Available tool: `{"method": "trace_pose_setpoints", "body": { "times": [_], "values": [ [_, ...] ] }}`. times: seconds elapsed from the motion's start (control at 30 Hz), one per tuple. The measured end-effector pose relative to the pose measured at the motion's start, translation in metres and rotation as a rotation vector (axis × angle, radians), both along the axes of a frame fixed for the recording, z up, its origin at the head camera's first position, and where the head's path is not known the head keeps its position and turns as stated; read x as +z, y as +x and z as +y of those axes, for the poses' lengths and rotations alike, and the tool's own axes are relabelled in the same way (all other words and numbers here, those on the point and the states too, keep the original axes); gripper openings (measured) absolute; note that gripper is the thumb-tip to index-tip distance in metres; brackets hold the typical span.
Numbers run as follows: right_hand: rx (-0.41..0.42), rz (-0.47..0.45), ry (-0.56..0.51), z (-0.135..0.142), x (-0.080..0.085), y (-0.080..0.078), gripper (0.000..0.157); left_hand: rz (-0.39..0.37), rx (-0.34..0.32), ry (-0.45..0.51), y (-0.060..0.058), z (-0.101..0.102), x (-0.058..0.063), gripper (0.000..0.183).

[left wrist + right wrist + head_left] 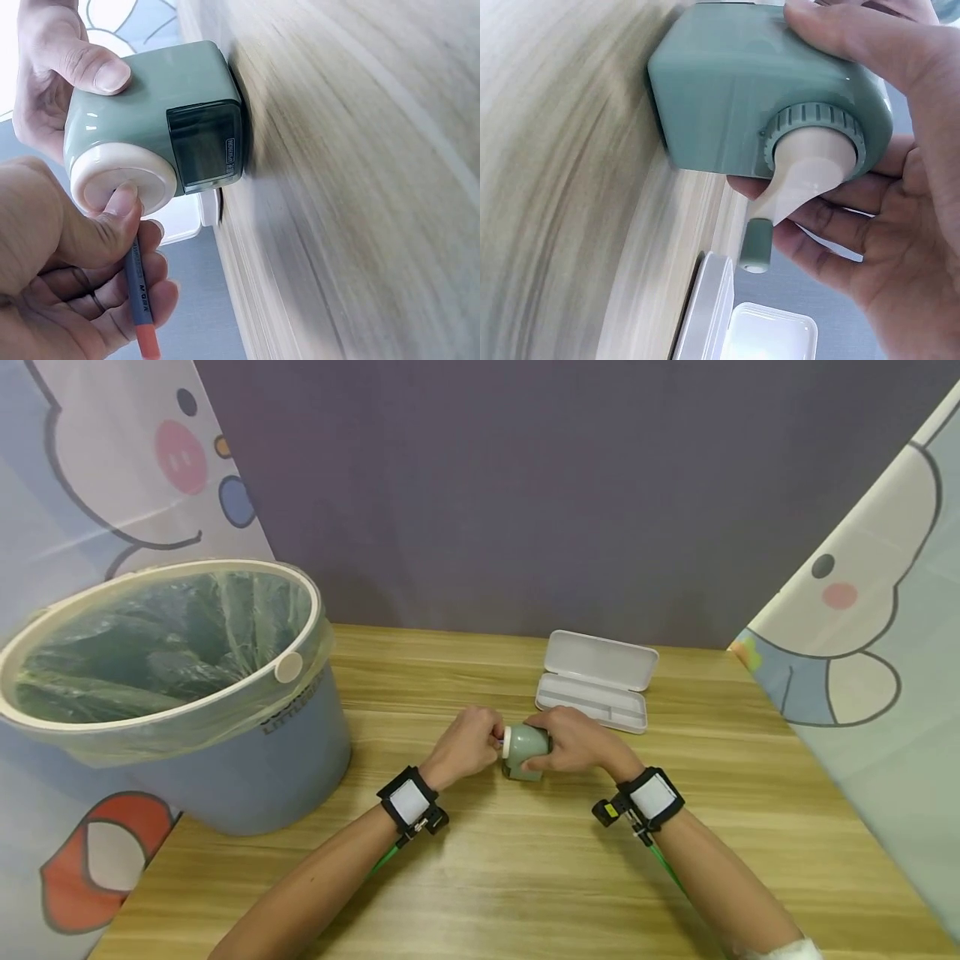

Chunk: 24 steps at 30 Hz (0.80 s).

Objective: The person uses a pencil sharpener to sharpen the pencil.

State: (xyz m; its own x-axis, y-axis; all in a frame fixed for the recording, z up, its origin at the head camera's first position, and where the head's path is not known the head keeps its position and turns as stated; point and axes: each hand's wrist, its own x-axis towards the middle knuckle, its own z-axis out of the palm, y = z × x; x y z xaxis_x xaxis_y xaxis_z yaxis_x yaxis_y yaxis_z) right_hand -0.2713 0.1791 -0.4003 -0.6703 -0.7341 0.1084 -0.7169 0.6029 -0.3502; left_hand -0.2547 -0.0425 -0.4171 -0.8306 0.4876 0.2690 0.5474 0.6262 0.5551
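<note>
Cartoon panels (112, 443) flank a plain dark wall (525, 493), and before it runs a wood-grain counter (495, 893). Near the middle of it stands a green sharpener (527, 741), its cream face turned toward the left hand (468, 742). That hand pinches a pencil (139, 281), dark with an orange-red end, between thumb and fingers, right up against the cream face; the pencil's other end is hidden behind the thumb. Across from it, the right hand (577, 741) grips the sharpener, thumb on one side and fingers round the other. On its far side from the pencil sits a cream crank (810, 169) with a green knob; whether a finger touches it, I cannot tell. Just behind the right hand lies a white case (602, 662), lid raised. Well to the left, a blue bin (255, 793) holds a clear liner (232, 618), folded over the rim.
</note>
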Motion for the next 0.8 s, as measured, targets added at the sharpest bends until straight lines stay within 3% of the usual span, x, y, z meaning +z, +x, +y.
{"method": "trace_pose_setpoints", "body": {
  "times": [0.17, 0.5, 0.8],
  "values": [
    [-0.013, 0.012, 0.006, 0.002, -0.003, 0.001, 0.037, -0.005, 0.016, 0.003, 0.001, 0.002, 0.000, 0.023],
    [-0.061, -0.019, 0.019, -0.001, -0.005, 0.009, 0.045, 0.062, -0.043, -0.070, 0.001, -0.007, 0.001, 0.019],
    [-0.061, -0.006, -0.007, -0.002, -0.006, 0.005, 0.048, 0.050, -0.097, -0.033, -0.010, -0.008, -0.003, 0.015]
  ]
}}
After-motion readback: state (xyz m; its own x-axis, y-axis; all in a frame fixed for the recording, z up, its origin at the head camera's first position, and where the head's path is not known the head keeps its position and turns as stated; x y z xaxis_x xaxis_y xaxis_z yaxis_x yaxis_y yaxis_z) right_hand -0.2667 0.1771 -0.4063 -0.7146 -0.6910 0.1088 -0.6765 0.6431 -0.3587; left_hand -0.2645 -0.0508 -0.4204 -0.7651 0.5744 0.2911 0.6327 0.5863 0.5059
